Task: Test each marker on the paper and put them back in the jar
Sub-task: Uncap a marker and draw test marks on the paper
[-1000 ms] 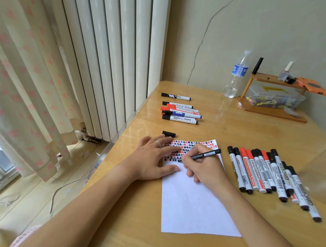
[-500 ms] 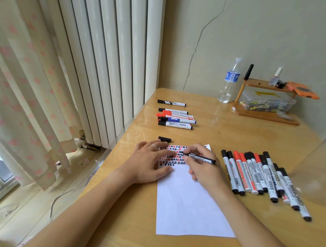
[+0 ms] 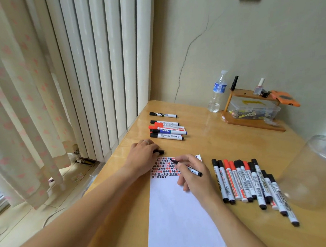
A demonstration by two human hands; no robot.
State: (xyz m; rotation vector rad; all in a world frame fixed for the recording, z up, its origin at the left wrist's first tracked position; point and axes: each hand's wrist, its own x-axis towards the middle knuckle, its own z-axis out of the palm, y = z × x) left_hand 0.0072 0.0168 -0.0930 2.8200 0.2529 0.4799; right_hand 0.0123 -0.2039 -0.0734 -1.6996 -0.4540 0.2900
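A white paper [image 3: 181, 216] lies on the wooden table [image 3: 224, 145], its top strip filled with red and black test marks. My right hand [image 3: 194, 180] holds an uncapped black marker [image 3: 190, 169] with the tip over those marks. My left hand [image 3: 143, 157] is just above the paper's top left corner, fingers curled onto the left end of a black cap [image 3: 160, 152]. A row of several black and red markers [image 3: 245, 181] lies right of the paper. Several more markers [image 3: 168, 130] lie farther back. The clear jar [image 3: 317, 172] sits at the right edge.
A water bottle [image 3: 217, 93] and a wooden rack [image 3: 251, 122] with a plastic box stand at the back by the wall. A white radiator [image 3: 103, 70] and a curtain [image 3: 17, 92] run along the table's left side.
My left hand left the paper and moved up to the black cap. My right hand lifted the marker tip from the lower marks toward the top rows. The camera tilted up.
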